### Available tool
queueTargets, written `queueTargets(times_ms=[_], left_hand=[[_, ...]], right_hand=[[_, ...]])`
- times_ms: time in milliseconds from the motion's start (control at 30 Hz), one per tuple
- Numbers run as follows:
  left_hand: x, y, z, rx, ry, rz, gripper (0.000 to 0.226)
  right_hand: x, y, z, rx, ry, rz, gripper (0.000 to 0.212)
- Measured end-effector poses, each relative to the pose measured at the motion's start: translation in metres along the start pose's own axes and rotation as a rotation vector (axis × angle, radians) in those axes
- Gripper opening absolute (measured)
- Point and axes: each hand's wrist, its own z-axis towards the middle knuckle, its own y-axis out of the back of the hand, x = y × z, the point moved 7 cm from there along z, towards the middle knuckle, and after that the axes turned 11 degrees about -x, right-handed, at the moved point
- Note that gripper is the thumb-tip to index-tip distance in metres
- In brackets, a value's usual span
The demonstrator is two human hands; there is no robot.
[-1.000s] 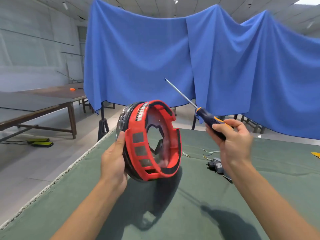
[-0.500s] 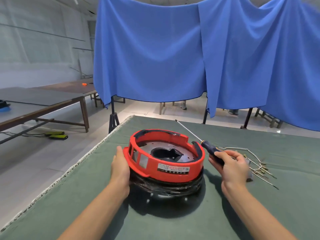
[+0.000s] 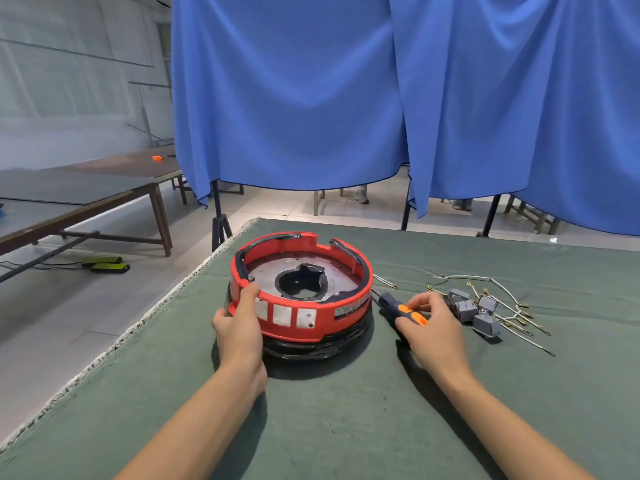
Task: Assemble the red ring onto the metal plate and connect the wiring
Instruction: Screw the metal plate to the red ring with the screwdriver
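Head view: red ring label unreadable; left hand clasps ring, right hand holds screwdriver.

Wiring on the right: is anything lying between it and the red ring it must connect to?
Yes. The screwdriver, under the right hand, lies on the cloth between the wiring with its grey connectors and the red ring. One loose wire end already lies beside the ring. The left hand grips the ring's near wall.

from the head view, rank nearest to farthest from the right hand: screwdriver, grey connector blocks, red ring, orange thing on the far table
1. Blue-and-orange-handled screwdriver, under the right hand.
2. Grey plastic connector blocks, just right of it.
3. Red plastic ring, to its left.
4. Small orange object, far table, left background.
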Motion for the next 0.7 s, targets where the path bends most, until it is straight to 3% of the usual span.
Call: queueTargets(times_ms=[167, 267, 467, 700], left_hand=[[0.012, -0.009, -0.015, 0.063, -0.008, 0.080, 0.064], [0.011, -0.010, -0.021, 0.042, -0.029, 0.146, 0.059], [0.019, -0.011, -0.038, 0.022, -0.027, 0.289, 0.059], [0.023, -0.011, -0.041, 0.026, -0.113, 0.448, 0.033]], right_hand=[[0.015, 0.004, -0.002, 0.034, 0.178, -0.238, 0.013], [0.019, 0.028, 0.007, -0.111, 0.272, -0.478, 0.004], [-0.004, 0.057, 0.018, -0.186, 0.155, -0.727, 0.019], [-0.009, 0.062, 0.023, -0.178, 0.132, -0.582, 0.035]])
